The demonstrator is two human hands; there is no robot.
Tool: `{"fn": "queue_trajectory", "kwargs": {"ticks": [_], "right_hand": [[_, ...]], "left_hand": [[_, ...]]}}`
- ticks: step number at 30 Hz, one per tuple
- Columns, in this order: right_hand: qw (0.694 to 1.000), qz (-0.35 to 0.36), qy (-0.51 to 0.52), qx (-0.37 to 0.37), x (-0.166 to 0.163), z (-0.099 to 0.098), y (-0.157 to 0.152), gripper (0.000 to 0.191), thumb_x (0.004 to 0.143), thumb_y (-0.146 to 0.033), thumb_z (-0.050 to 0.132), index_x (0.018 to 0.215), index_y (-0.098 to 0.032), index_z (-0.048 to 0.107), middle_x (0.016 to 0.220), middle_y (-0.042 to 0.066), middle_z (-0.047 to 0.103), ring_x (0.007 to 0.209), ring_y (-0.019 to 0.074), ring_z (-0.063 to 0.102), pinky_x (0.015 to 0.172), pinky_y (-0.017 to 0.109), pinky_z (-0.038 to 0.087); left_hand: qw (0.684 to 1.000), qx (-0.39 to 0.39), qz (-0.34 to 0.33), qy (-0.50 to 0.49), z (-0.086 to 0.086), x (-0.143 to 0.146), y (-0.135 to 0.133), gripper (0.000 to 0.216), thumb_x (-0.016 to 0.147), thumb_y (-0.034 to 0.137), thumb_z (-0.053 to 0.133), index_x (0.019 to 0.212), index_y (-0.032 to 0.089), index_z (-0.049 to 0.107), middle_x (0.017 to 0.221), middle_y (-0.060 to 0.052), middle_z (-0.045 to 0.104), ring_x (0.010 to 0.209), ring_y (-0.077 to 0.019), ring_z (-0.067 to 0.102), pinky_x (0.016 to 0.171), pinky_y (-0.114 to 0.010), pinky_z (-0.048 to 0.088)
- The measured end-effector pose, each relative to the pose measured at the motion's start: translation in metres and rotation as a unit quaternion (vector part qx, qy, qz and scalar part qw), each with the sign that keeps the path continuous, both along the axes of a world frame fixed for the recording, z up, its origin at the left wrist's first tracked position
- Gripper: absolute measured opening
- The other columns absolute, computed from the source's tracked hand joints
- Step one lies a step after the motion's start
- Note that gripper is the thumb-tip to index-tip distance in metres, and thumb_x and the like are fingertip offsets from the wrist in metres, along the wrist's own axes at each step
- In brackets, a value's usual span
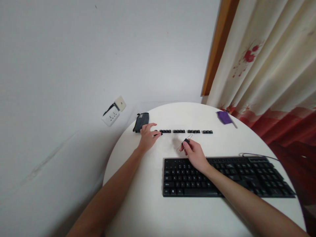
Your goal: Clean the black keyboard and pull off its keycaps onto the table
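Observation:
A black keyboard [229, 177] lies on a round white table [148, 210], its top row of keys missing. Several loose black keycaps [179, 131] stand in a row farther back. My left hand [148, 135] rests at the left end of that row, its fingertips pinched on a keycap there. Above the keyboard's upper left part, my right hand [195, 154] is closed round a black-handled wire keycap puller [187, 139], whose thin prongs point up toward the row.
A dark grey pouch [141, 121] lies at the table's far left edge, next to my left hand. A purple cloth [224, 117] sits at the far right. A wall socket [113, 113] is on the white wall. A flowered curtain [266, 65] hangs at right.

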State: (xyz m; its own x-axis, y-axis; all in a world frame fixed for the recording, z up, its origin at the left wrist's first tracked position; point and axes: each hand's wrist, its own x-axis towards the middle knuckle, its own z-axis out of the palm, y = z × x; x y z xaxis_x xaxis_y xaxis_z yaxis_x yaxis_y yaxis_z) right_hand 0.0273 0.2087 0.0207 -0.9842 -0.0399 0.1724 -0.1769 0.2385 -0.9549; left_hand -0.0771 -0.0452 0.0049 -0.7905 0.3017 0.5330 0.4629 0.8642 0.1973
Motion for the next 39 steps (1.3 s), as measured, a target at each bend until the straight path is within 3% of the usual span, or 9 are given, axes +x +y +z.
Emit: {"fn": "queue_trajectory", "kwargs": {"ticks": [4,6,9,19,27,39], "right_hand": [[1.000,0.000,0.001,-0.005,0.0007,0.0025,-0.0003,0.035,0.095,-0.039,0.046,0.074,-0.018,0.064,0.062,-0.001,0.053,0.058,0.0141,0.049,0.060,0.026,0.038],[1.000,0.001,0.000,-0.008,0.0005,0.0026,-0.0004,0.035,0.095,-0.038,0.046,0.074,-0.018,0.064,0.062,-0.001,0.054,0.059,0.0142,0.049,0.060,0.026,0.039],[1.000,0.001,0.001,-0.013,0.0000,0.0013,-0.0005,0.035,0.095,-0.039,0.046,0.073,-0.018,0.063,0.063,0.000,0.056,0.059,0.0144,0.050,0.061,0.027,0.040],[1.000,0.000,-0.003,-0.008,0.0006,0.0033,-0.0006,0.038,0.095,-0.044,0.046,0.073,-0.018,0.063,0.063,0.001,0.057,0.059,0.0155,0.052,0.060,0.027,0.041],[1.000,0.004,0.003,-0.005,-0.0007,0.0009,-0.0005,0.037,0.095,-0.042,0.046,0.072,-0.018,0.063,0.063,0.000,0.056,0.060,0.0150,0.051,0.061,0.027,0.041],[1.000,0.006,-0.003,-0.004,0.0010,0.0039,-0.0008,0.037,0.095,-0.042,0.046,0.071,-0.019,0.062,0.062,0.000,0.056,0.060,0.0153,0.051,0.060,0.027,0.040]], "left_hand": [[0.999,0.007,-0.034,-0.002,0.0016,0.0023,-0.0007,0.006,0.079,0.030,0.075,0.074,0.029,0.077,0.128,-0.003,0.056,0.118,-0.0283,0.042,0.101,-0.047,0.034],[0.999,0.012,-0.036,-0.005,0.0021,0.0029,-0.0006,0.002,0.078,0.029,0.076,0.080,0.029,0.077,0.127,-0.004,0.056,0.117,-0.0271,0.044,0.101,-0.045,0.034],[1.000,0.011,-0.022,-0.012,0.0012,0.0021,0.0000,0.014,0.078,0.029,0.076,0.093,0.030,0.077,0.128,-0.005,0.055,0.116,-0.0270,0.044,0.102,-0.045,0.034],[0.998,0.016,-0.027,-0.045,0.0009,0.0037,0.0033,0.001,0.078,0.027,0.074,0.079,0.027,0.075,0.130,-0.003,0.053,0.118,-0.0274,0.043,0.102,-0.046,0.035],[0.999,0.018,0.002,-0.045,0.0017,0.0037,0.0061,0.037,0.073,0.027,0.079,0.109,0.029,0.068,0.130,-0.005,0.053,0.116,-0.0281,0.045,0.099,-0.044,0.035],[0.999,0.019,0.019,-0.036,-0.0018,0.0000,0.0046,0.046,0.072,0.028,0.080,0.115,0.029,0.066,0.128,-0.006,0.055,0.116,-0.0300,0.046,0.098,-0.044,0.037]]}}
